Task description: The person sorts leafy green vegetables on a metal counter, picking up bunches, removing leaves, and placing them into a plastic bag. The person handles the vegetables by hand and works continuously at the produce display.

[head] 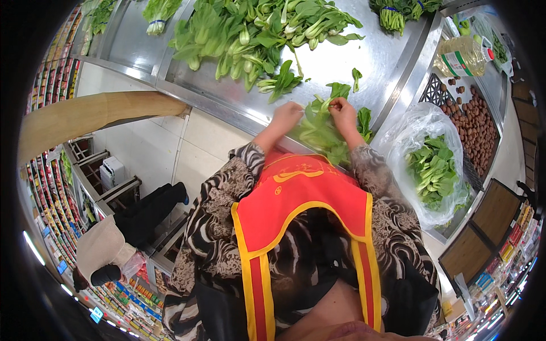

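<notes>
Over the near edge of the steel display counter (375, 59), both hands are on bok choy (318, 128) whose lower leaves are blurred. My right hand (344, 117) pinches a pale green stalk between thumb and fingers. My left hand (286, 118) has its fingers curled shut at the left edge of these greens; blur hides exactly what its fingertips grip. A large heap of bok choy (251, 38) covers the counter beyond. One small bok choy (281, 82) lies just ahead of my left hand, and a loose leaf (356, 79) rests beyond my right hand.
To the right stands an open clear plastic bag (443, 115) holding bok choy (433, 170). Walnuts (473, 123) and an oil bottle (460, 57) are beyond it. Banded greens (390, 19) lie at the back right. A pillar (106, 110) and another person (102, 247) are at left.
</notes>
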{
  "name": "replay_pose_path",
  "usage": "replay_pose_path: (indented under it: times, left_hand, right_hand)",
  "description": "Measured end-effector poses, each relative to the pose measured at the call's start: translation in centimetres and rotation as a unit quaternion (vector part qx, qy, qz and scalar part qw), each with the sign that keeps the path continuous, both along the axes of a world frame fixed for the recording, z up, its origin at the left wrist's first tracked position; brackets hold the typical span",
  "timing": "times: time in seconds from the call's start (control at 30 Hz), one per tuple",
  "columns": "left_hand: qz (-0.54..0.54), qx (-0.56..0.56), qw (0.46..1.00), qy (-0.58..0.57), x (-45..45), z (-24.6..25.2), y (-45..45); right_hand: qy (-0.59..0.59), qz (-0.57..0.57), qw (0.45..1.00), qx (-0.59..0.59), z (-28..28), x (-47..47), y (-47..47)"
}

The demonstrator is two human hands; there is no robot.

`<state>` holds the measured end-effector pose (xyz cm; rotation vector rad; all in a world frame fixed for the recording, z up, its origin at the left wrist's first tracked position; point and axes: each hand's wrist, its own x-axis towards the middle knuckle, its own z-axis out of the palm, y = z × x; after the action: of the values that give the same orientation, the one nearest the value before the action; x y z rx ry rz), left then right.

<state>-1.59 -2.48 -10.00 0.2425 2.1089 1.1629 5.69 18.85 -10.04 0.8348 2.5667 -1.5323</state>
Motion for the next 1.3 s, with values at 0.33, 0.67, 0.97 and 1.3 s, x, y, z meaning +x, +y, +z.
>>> replay_pose_path:
  times: [0.33,0.67,0.97,1.3]
  left_hand:
    - [0.086,0.227,0.951,-0.191,0.4,7.7,6.1]
    - [0.080,0.238,0.964,-0.088,1.8,8.3,5.5]
    - [0.106,0.165,0.979,-0.056,3.4,9.2,6.1]
    - [-0.013,0.098,0.957,0.274,4.0,12.2,6.1]
  right_hand:
    - [0.159,-0.197,0.909,-0.331,6.0,1.8,-1.6]
    - [0.125,-0.186,0.808,-0.545,8.4,2.6,-2.1]
    - [0.148,-0.168,0.826,-0.518,8.1,3.6,-2.4]
    - [0.168,-0.164,0.766,-0.598,8.7,3.6,-3.4]
